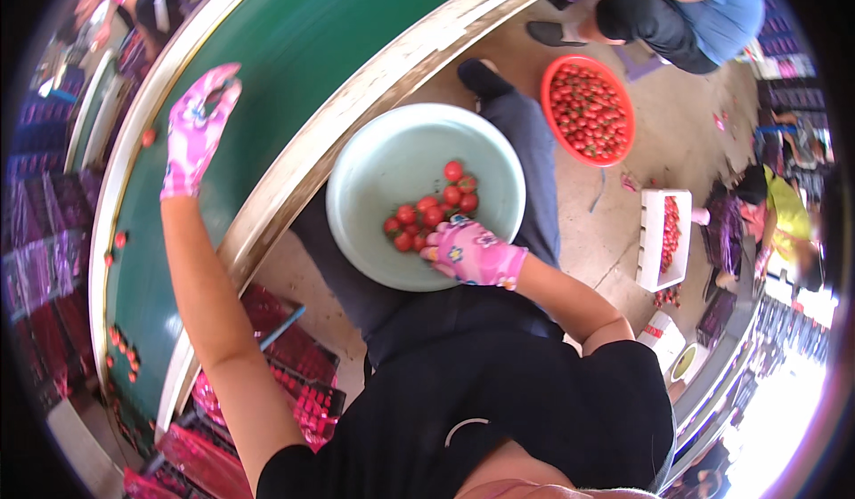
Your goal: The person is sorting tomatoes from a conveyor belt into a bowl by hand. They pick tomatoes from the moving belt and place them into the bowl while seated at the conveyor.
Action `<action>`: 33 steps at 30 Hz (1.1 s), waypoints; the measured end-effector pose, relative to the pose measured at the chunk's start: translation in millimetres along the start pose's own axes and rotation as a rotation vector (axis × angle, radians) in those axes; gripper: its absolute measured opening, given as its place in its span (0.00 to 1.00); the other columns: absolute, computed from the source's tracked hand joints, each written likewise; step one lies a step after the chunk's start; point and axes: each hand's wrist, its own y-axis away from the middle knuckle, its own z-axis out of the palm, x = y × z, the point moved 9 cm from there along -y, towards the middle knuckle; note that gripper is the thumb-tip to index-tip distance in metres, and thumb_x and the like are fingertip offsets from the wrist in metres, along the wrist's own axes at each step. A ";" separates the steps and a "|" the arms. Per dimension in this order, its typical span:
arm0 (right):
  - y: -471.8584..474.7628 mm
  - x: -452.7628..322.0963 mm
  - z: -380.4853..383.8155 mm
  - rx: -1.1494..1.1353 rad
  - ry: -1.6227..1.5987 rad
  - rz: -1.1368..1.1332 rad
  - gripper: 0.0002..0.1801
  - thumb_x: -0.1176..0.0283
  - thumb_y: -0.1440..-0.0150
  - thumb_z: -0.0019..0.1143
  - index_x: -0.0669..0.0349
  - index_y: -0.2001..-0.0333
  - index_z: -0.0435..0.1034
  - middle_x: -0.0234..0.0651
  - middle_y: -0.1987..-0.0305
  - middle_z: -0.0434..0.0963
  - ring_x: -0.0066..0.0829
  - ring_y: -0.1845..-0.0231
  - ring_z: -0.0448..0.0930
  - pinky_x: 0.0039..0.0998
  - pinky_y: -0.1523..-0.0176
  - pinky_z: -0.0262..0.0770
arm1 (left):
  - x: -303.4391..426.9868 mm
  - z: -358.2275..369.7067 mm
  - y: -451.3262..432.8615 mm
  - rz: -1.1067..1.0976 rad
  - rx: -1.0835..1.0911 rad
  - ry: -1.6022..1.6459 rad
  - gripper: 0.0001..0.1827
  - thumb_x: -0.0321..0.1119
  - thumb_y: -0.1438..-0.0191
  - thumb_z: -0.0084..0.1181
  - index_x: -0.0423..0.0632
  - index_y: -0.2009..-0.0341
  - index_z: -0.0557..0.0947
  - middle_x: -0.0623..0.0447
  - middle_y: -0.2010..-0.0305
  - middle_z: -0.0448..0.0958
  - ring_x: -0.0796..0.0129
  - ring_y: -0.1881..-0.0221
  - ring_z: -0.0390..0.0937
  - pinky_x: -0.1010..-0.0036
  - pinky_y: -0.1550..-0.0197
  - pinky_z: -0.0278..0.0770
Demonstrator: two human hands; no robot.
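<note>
A pale green plastic basin [387,158] rests on my lap with several small red tomatoes [427,208] gathered toward its near side. My right hand [474,252], in a pink flowered glove, lies in the basin against the tomatoes; its fingertips are partly among them, and whether it grips one cannot be told. My left hand [200,125], gloved alike, is stretched over the green conveyor belt [307,51], its fingers curled toward the thumb. No tomato shows clearly in it. A few single tomatoes lie along the belt's far edge, one [148,138] close to the left hand.
The belt's pale rail [374,88] runs between belt and basin. A red basin [546,92] full of tomatoes stands on the floor near a seated co-worker [708,18]. A white crate [651,238] of tomatoes is at right. Crates wrapped in red film [300,359] stand beside my left arm.
</note>
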 end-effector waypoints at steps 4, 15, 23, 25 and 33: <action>-7.7 -6.6 -59.3 0.296 0.225 -0.013 0.15 0.65 0.49 0.55 0.54 0.56 0.76 0.33 0.48 0.74 0.36 0.47 0.72 0.34 0.47 0.70 | -4.8 -2.3 4.6 0.014 -0.030 0.019 0.15 0.26 0.43 0.58 0.47 0.50 0.81 0.56 0.58 0.80 0.75 0.58 0.77 0.78 0.53 0.74; -31.5 -25.1 -203.1 0.703 0.022 -0.354 0.17 0.71 0.49 0.58 0.58 0.54 0.74 0.35 0.45 0.72 0.41 0.46 0.72 0.38 0.51 0.76 | 9.5 -1.1 1.2 0.014 -0.028 -0.023 0.16 0.25 0.43 0.57 0.44 0.49 0.79 0.53 0.59 0.79 0.72 0.58 0.77 0.76 0.52 0.74; -231.6 -70.3 -284.9 0.829 0.218 -0.388 0.15 0.57 0.51 0.57 0.54 0.64 0.77 0.33 0.60 0.76 0.39 0.56 0.77 0.41 0.57 0.77 | -74.7 -28.1 10.3 0.128 0.132 -0.155 0.17 0.24 0.47 0.59 0.40 0.51 0.79 0.47 0.58 0.80 0.61 0.57 0.78 0.71 0.51 0.74; -279.7 -46.4 -283.9 0.880 0.246 -0.353 0.19 0.54 0.51 0.58 0.55 0.62 0.77 0.34 0.56 0.77 0.40 0.52 0.75 0.42 0.55 0.76 | -51.2 -19.8 0.7 0.018 0.137 -0.209 0.16 0.24 0.47 0.59 0.39 0.51 0.79 0.46 0.59 0.80 0.61 0.58 0.78 0.71 0.52 0.74; -307.9 22.5 -268.8 0.799 0.160 -0.019 0.26 0.50 0.48 0.54 0.57 0.53 0.75 0.40 0.54 0.77 0.44 0.50 0.76 0.43 0.52 0.73 | -41.5 -47.2 12.1 -0.047 0.198 -0.319 0.15 0.24 0.43 0.57 0.41 0.50 0.79 0.45 0.47 0.76 0.59 0.46 0.74 0.69 0.43 0.70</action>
